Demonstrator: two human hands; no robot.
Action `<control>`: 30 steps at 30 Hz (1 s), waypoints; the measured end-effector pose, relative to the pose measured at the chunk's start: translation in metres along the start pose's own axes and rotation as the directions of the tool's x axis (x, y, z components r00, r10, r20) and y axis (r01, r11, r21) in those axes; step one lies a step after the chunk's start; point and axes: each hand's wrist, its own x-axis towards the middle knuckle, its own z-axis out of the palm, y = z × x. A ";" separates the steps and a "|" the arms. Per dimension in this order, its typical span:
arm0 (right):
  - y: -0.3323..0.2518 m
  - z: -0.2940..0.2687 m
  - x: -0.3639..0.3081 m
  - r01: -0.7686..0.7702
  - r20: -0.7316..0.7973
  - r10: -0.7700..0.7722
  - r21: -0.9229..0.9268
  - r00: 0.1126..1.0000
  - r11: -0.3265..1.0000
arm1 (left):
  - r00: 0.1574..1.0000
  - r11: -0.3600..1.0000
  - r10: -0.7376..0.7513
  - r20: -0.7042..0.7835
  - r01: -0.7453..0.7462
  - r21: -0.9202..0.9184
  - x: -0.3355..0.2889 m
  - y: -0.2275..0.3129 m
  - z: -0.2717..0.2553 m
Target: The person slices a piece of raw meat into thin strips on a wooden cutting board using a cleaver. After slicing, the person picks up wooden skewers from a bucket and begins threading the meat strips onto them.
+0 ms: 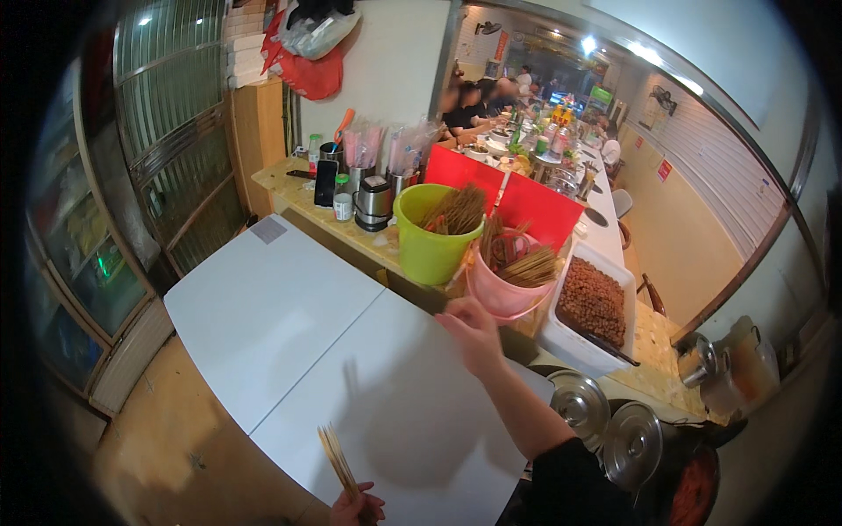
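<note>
At the lower edge my left hand (358, 505) is closed round a small bundle of thin wooden skewers (336, 458), which stick up at a slant over the white table (272, 307). My right hand (474, 333) is raised over the table's far edge, its fingers curled together; whatever they pinch, if anything, is hidden or too small to name. Just beyond it stands a pink bucket (494, 294) with bundles of sticks in it. To that bucket's left is a lime green bucket (427, 250), full of thin brown sticks.
A white tub (568, 344) of brown chunky food with a dark-handled utensil stands right of the buckets. Metal pot lids (633, 444) lie at the lower right. Along the counter are a phone (325, 183), jars and straw holders. Through the opening, people sit at a long table.
</note>
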 end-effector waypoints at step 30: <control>-0.346 -0.102 -0.317 0.733 0.230 -0.966 0.676 -0.115 0.074 | 0.921 0.933 0.354 -0.161 -0.336 0.128 -0.250 -0.105 0.095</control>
